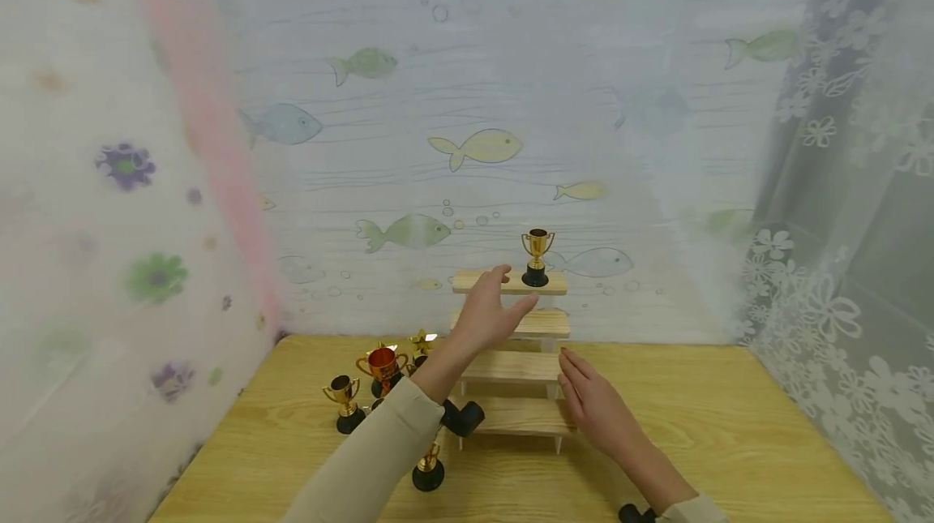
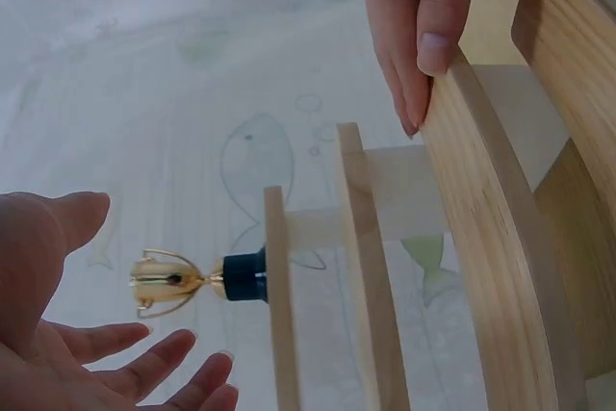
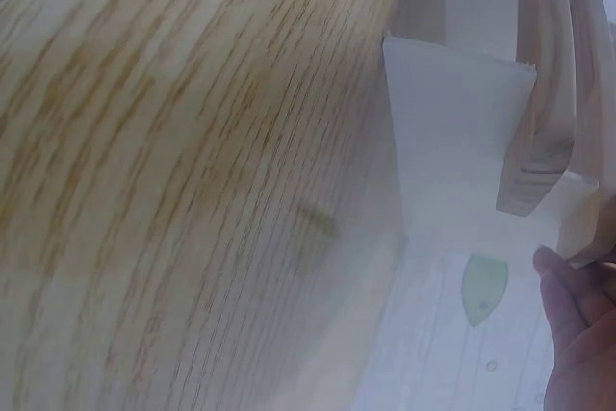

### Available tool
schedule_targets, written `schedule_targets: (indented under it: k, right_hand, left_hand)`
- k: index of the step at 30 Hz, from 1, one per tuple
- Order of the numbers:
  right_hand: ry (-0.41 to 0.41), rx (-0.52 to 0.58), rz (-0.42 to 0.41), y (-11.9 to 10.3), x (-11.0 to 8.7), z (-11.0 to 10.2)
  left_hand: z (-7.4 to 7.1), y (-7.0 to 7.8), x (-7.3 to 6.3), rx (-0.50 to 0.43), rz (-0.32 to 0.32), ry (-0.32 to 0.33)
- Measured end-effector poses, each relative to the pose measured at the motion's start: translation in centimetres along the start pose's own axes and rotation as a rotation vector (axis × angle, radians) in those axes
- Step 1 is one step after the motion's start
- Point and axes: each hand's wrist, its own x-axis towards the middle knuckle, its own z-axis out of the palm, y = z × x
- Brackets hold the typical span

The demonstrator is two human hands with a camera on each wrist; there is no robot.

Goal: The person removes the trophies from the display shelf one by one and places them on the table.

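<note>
A small gold trophy cup (image 1: 537, 246) with a black base stands upright at the right part of the top step of a wooden step stand (image 1: 511, 365). My left hand (image 1: 487, 314) is beside it, fingers spread and thumb apart; in the left wrist view, a gap shows between this hand (image 2: 67, 315) and the trophy (image 2: 173, 279). At the stand's right side, my right hand (image 1: 600, 409) has its fingers nearly straight and together. In the right wrist view its fingertips (image 3: 551, 262) touch the end of a step.
Left of the stand, several trophies (image 1: 343, 392) stand on the wood-grain table (image 1: 700, 417), some partly hidden behind my left forearm. One trophy (image 1: 428, 470) stands nearer the front. A fish-patterned curtain (image 1: 481, 85) hangs behind, and a flowered sheer curtain (image 1: 832, 304) hangs at the right.
</note>
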Motion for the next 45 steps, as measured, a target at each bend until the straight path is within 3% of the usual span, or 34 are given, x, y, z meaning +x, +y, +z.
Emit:
schedule_targets:
  k: [11, 19, 26, 45]
  right_hand:
    - [-0.036, 0.018, 0.028, 0.1, -0.1, 0.3]
    - [-0.040, 0.024, 0.037, 0.1, -0.3, 0.3]
    - [-0.035, 0.013, 0.036, 0.2, -0.2, 0.2]
    - [-0.030, 0.010, 0.038, 0.5, 0.0, 0.4]
  left_hand:
    - [2.3, -1.0, 3.4, -0.045, -0.064, 0.042]
    - [3.9, -1.8, 5.0, -0.051, -0.092, 0.066]
    - [4.5, -2.2, 6.0, -0.031, -0.095, 0.091]
    - [6.4, -2.9, 7.2, 0.079, -0.031, 0.303]
